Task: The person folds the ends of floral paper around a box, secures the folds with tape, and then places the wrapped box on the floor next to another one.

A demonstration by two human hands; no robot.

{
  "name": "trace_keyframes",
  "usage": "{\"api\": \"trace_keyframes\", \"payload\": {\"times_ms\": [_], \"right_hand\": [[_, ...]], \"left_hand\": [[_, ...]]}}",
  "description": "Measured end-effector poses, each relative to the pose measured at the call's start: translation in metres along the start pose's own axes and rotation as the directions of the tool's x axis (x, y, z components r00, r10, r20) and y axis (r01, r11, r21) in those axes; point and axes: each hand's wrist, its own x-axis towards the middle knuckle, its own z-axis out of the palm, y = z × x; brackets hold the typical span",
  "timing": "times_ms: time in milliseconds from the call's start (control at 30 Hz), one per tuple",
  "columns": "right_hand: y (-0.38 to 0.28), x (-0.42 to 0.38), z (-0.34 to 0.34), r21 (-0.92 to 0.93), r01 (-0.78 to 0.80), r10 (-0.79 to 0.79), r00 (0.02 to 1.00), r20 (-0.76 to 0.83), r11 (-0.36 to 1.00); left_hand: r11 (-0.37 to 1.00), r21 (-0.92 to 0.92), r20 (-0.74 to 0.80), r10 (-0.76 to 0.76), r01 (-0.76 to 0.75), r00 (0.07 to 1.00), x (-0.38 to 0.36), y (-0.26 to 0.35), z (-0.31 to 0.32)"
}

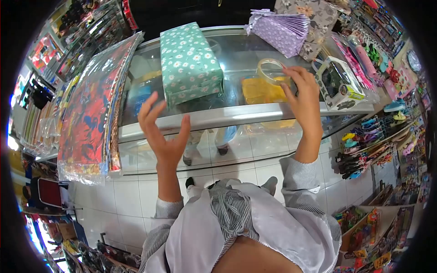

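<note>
My left hand (pixel 161 136) is held up with its fingers spread and nothing in them, just in front of the gift-wrapped box (pixel 191 63). That box has green paper with white daisies and rests on the glass counter. On the right, my right hand (pixel 304 93) has its thumb and fingers at the edge of a roll of clear tape (pixel 261 68), gripping it. Yellow packages (pixel 261 93) show below the tape, seemingly under the glass. Farther back lies a pleated purple floral gift wrap (pixel 282 32) with a bow.
Plastic-covered sheets of wrapping paper (pixel 93 109) are stacked on the counter's left. A black-and-white box (pixel 339 84) stands at its right end. The metal counter edge (pixel 218 116) runs in front of me. Display racks (pixel 364 145) of small goods surround the area.
</note>
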Motion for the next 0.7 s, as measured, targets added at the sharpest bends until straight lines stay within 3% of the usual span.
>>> {"api": "trace_keyframes", "payload": {"times_ms": [67, 100, 200, 333, 433, 700], "right_hand": [[0.015, 0.001, 0.01, -0.129, 0.041, -0.031, 0.997, 0.077, 0.991], [0.018, 0.003, 0.018, -0.159, 0.065, -0.046, 0.991, 0.122, 0.985], [0.019, 0.006, 0.021, -0.09, 0.086, -0.075, 0.99, 0.12, 0.992], [-0.004, -0.001, 0.001, 0.324, 0.017, -0.06, 0.991, 0.124, 0.946], [-0.03, -0.014, -0.007, 0.537, 0.048, -0.097, 0.993, 0.064, 0.842], [-0.061, -0.033, -0.022, 0.529, 0.152, -0.179, 0.984, -0.001, 0.835]], "left_hand": [[0.997, 0.0, -0.042, 0.071, -0.071, 0.997, -0.014, 0.007, 0.004], [0.995, -0.086, -0.081, 0.039, -0.046, 0.996, -0.021, 0.013, 0.011], [0.988, -0.098, 0.033, 0.12, -0.116, 0.992, -0.028, 0.024, 0.016], [0.977, -0.211, 0.126, 0.029, -0.002, 0.992, -0.025, 0.042, 0.027], [0.988, -0.152, 0.169, 0.052, -0.027, 0.984, -0.009, 0.054, 0.033], [0.996, -0.068, 0.106, -0.057, 0.064, 0.993, 0.025, 0.072, 0.047]]}}
